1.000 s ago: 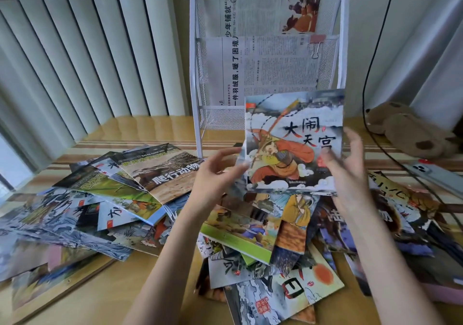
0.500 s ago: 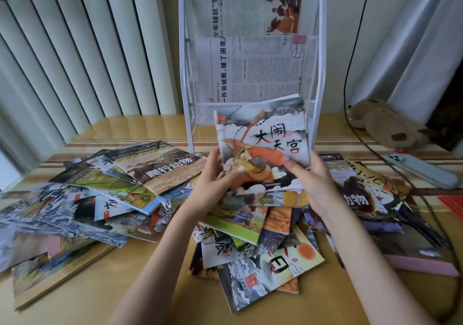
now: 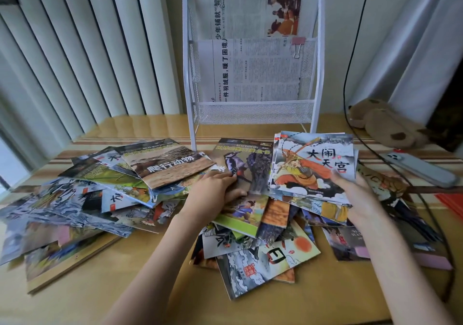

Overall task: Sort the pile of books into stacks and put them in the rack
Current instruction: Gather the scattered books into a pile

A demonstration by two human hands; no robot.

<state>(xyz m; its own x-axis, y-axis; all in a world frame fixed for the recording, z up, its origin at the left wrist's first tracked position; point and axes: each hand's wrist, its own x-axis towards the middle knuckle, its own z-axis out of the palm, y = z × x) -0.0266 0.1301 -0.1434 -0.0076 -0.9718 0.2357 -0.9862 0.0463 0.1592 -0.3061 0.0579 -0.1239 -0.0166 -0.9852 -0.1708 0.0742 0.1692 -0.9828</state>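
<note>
1. Bare table (image 3: pixel 155 297) lies open between my forearms and along the near edge; I can pass there freely.
2. The scattered books (image 3: pixel 95 199) cover the whole middle of the table from left to right, so reaching forward means going over them.
3. A bare strip of table runs between the pile's far edge and the white rack (image 3: pixel 253 114), left of its leg.
4. The rack's lowest mesh pocket is open at the top; newspapers (image 3: pixel 255 71) fill the tiers above.
5. On the right, a black cable (image 3: pixel 350 114), a phone (image 3: pixel 421 168) and a brown plush toy (image 3: pixel 383 124) crowd the path beside the rack.
</note>
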